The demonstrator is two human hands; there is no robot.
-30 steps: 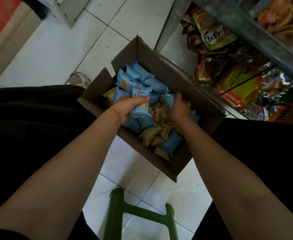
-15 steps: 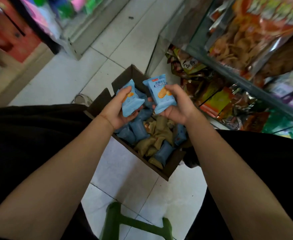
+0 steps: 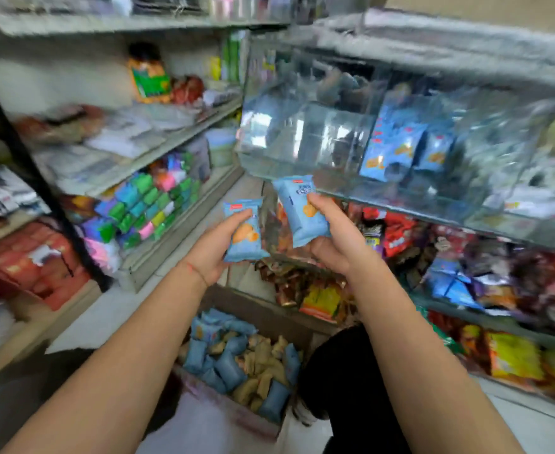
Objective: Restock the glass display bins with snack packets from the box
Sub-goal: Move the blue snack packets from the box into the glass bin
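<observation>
My left hand (image 3: 212,250) grips a blue snack packet (image 3: 244,231) with an orange picture on it. A second blue packet (image 3: 299,208) is gripped by my right hand (image 3: 336,237), a little higher and closer to the glass display bin (image 3: 289,139). Both packets are raised just below the bin's front lower edge. Inside the bin, on its right side, stand a few matching blue packets (image 3: 400,149); its left part looks bare. The cardboard box (image 3: 269,312) sits on the floor below my arms, holding several blue and tan packets (image 3: 237,362).
Shelves on the left carry coloured small packs (image 3: 145,204) and red boxes (image 3: 37,257). Below the glass bin, lower shelves hold many red, orange and yellow snack bags (image 3: 400,234). White tiled floor runs between the shelving.
The view has swung up from the box to the shelves. Both hands have lifted their blue packets out of the box up toward the glass bin.
</observation>
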